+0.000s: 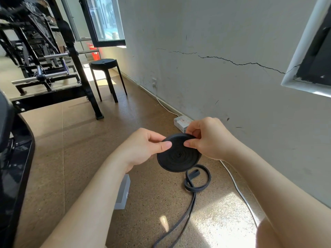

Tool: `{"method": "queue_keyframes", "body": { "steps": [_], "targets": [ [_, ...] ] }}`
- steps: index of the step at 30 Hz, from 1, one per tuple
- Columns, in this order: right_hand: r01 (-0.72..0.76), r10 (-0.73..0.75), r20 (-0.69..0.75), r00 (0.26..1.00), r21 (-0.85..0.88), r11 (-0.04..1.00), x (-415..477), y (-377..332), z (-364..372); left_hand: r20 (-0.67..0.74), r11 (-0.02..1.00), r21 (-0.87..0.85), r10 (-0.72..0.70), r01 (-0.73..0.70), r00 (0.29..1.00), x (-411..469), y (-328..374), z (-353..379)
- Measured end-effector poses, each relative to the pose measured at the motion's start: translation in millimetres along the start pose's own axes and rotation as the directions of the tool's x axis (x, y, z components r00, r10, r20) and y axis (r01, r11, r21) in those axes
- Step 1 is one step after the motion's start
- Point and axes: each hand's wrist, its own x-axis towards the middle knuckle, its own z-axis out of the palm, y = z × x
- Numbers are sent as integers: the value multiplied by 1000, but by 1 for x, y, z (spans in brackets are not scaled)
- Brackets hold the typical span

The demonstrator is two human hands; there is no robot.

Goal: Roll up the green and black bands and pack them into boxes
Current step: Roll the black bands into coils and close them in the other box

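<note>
Both hands hold a black band wound into a flat coil (pixel 179 156), lifted above the floor (pixel 80 149) with its spiral face turned toward the camera. The left hand (pixel 143 147) pinches the coil's upper left edge, with its thumb laid on the face and its fingers curled behind. The right hand (pixel 209 138) pinches the upper right rim between thumb and forefinger, its other fingers bent above the coil. The two thumbs point at each other and are close but apart.

From the coil's lower edge the unrolled tail (pixel 197 181) drops to the floor. It lies there in a loose loop just below the coil, then runs as a double strip toward the bottom of the frame.

One box (pixel 181 123), pale with a small label on top, sits on the floor behind the coil, at the foot of the wall (pixel 215 77) and partly hidden by the right hand. A second box (pixel 123 192), grey-white, lies on the floor below and left of the coil, half covered by the left forearm. I cannot tell whether either box is open.

A white cable (pixel 238 190) runs along the floor to the right of the coil. Far behind the coil and to its left stand a black stool (pixel 103 64) and a black gym frame (pixel 53 68). A long crack (pixel 238 64) crosses the wall above the coil.
</note>
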Motion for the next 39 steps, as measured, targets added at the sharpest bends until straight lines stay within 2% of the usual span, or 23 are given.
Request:
{"method": "queue_keyframes", "body": {
  "steps": [4, 7, 11, 14, 17, 25, 30, 36, 39],
  "targets": [
    [36, -33, 40, 999, -78, 996, 0, -4, 2, -66, 977, 200, 84, -69, 994, 1, 1, 3],
    [75, -69, 52, 996, -106, 992, 0, -6, 3, -78, 907, 403, 165, -121, 983, -1, 5, 8],
    [133, -121, 80, 989, -158, 979, 2, -10, 7, -74, 854, 499, 209, -145, 975, -2, 7, 17],
    [120, -120, -6, 993, -23, 992, 1, -7, 5, -143, 886, 450, 198, -115, 970, 0, 7, 14],
    [42, -36, -58, 998, 110, 993, 0, -1, -3, -195, 925, 368, 178, -96, 965, 3, 5, 7],
    [-30, 45, -61, 997, 230, 973, 1, 3, -4, -261, 963, 261, 142, -72, 955, 5, 3, 2],
    [-66, 77, -12, 997, 378, 924, 1, 7, -6, -250, 990, 133, 81, -49, 965, 3, 3, 1],
    [-120, 115, 34, 993, 377, 918, 1, 11, -8, -245, 999, 26, 31, -26, 969, 3, 1, -1],
    [-87, 85, 21, 996, 316, 945, 1, 9, -8, -202, 1000, -5, 4, -5, 979, 2, 2, -1]
  ]
}}
